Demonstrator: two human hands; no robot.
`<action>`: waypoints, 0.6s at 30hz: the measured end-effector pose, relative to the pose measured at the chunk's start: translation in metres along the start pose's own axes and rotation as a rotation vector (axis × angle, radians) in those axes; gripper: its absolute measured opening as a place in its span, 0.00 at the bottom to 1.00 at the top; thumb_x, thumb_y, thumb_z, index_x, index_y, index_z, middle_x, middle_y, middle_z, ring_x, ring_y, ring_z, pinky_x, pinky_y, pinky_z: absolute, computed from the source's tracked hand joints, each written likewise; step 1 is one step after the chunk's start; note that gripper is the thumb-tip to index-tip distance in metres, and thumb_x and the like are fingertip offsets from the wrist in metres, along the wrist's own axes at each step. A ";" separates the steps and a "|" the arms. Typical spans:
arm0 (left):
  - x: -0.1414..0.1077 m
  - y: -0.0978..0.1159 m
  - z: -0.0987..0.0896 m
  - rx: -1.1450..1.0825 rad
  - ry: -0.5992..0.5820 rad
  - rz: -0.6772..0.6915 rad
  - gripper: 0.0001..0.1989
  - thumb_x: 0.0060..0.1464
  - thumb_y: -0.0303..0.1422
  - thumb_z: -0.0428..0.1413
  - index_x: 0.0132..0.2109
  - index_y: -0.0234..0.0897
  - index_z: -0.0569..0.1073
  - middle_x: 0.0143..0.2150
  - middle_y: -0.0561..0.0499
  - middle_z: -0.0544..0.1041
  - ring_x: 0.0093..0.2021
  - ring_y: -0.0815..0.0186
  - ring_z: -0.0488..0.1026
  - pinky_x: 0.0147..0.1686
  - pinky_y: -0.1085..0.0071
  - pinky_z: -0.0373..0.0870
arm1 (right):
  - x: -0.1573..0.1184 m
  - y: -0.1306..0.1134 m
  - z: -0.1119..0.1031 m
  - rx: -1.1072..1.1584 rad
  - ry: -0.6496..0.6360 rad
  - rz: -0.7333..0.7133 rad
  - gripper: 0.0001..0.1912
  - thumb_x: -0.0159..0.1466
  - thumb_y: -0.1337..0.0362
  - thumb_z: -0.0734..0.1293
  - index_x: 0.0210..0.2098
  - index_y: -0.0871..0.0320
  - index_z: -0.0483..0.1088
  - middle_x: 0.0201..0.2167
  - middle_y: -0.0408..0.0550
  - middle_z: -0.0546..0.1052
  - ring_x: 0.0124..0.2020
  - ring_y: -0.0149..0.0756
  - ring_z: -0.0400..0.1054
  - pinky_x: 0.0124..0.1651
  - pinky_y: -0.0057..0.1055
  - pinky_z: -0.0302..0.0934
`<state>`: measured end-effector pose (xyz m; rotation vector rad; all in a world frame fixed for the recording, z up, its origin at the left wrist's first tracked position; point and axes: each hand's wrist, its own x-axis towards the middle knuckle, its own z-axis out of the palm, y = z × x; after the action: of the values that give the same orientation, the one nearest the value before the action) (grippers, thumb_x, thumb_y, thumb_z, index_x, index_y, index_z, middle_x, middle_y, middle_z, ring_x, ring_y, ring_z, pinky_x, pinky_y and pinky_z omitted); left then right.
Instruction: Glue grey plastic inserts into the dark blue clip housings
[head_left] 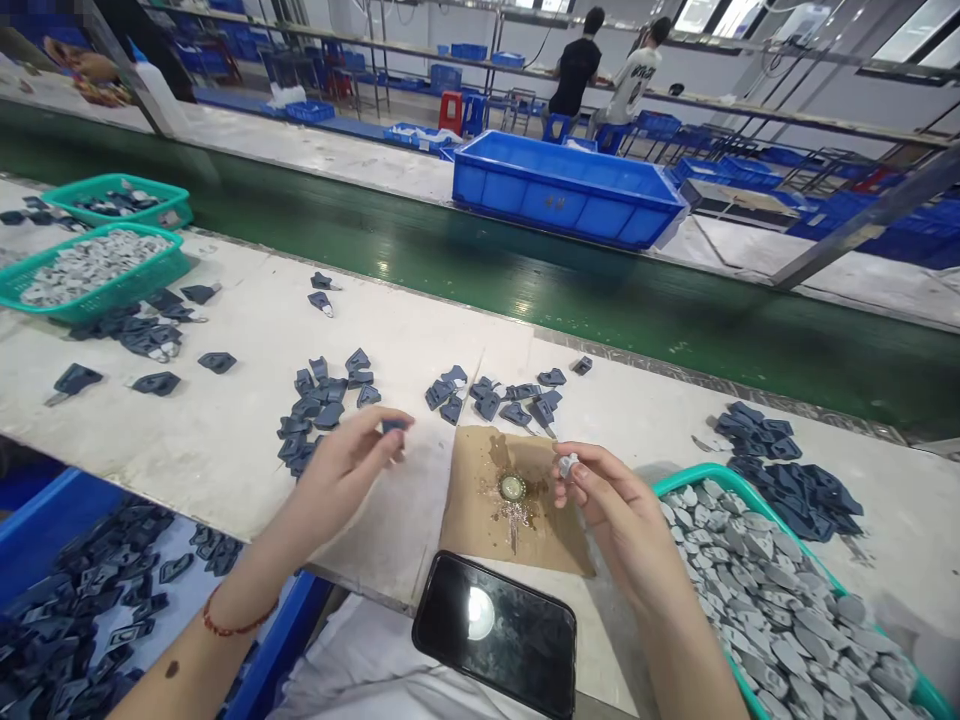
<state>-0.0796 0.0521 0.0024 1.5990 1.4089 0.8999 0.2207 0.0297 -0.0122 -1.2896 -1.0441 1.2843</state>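
Observation:
Between the thumb and fingers of my left hand is a small dark blue plastic part, held above the bench. My right hand pinches a small light grey piece over the right edge of a brown cardboard sheet. On that sheet sits a small round cap-like dish with wet stains around it. Loose dark blue parts lie beside my left hand, and more dark parts lie behind the sheet. A black phone rests at the bench's front edge.
A green basket of grey pieces stands at right, near dark parts. Two green baskets are at far left. A blue bin sits below left. Beyond the green belt is a blue crate; people sit farther back.

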 end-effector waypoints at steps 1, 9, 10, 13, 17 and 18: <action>-0.002 0.003 0.007 -0.154 -0.107 -0.059 0.17 0.68 0.46 0.53 0.47 0.38 0.78 0.35 0.47 0.80 0.34 0.61 0.77 0.36 0.67 0.74 | 0.001 0.003 0.001 -0.002 -0.017 -0.003 0.18 0.63 0.48 0.75 0.43 0.55 0.82 0.29 0.46 0.76 0.29 0.33 0.68 0.33 0.31 0.68; -0.011 0.010 0.054 -0.646 -0.437 -0.322 0.17 0.55 0.39 0.69 0.48 0.37 0.80 0.47 0.46 0.82 0.37 0.65 0.76 0.36 0.70 0.73 | 0.001 0.019 0.007 -0.085 0.092 -0.065 0.20 0.64 0.45 0.73 0.37 0.57 0.75 0.21 0.41 0.70 0.21 0.30 0.61 0.25 0.27 0.58; -0.013 0.009 0.059 -0.656 -0.421 -0.320 0.17 0.55 0.39 0.69 0.49 0.37 0.79 0.48 0.45 0.82 0.38 0.65 0.76 0.37 0.70 0.73 | 0.000 0.020 0.007 -0.125 0.104 -0.085 0.20 0.65 0.45 0.72 0.35 0.57 0.74 0.20 0.41 0.70 0.21 0.30 0.61 0.25 0.27 0.58; -0.021 0.004 0.072 -0.619 -0.366 -0.271 0.17 0.59 0.40 0.66 0.52 0.38 0.79 0.43 0.47 0.81 0.39 0.63 0.75 0.37 0.70 0.71 | -0.002 0.022 0.011 -0.263 0.123 -0.135 0.20 0.67 0.46 0.71 0.32 0.57 0.72 0.18 0.39 0.67 0.20 0.29 0.59 0.25 0.27 0.56; -0.029 -0.006 0.085 -0.478 -0.368 -0.226 0.17 0.63 0.42 0.62 0.56 0.41 0.78 0.38 0.50 0.77 0.35 0.64 0.72 0.34 0.71 0.67 | -0.006 0.024 0.017 -0.467 0.079 -0.118 0.22 0.69 0.46 0.68 0.28 0.56 0.69 0.16 0.38 0.66 0.19 0.29 0.57 0.25 0.26 0.53; -0.029 -0.008 0.086 -0.450 -0.364 -0.217 0.18 0.63 0.42 0.62 0.56 0.42 0.77 0.38 0.50 0.77 0.36 0.64 0.71 0.34 0.70 0.68 | -0.006 0.024 0.018 -0.529 0.061 -0.125 0.22 0.70 0.46 0.67 0.28 0.56 0.68 0.15 0.38 0.66 0.18 0.29 0.57 0.25 0.26 0.53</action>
<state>-0.0091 0.0136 -0.0412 1.1711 1.0130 0.6928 0.2006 0.0215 -0.0337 -1.6107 -1.4556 0.8946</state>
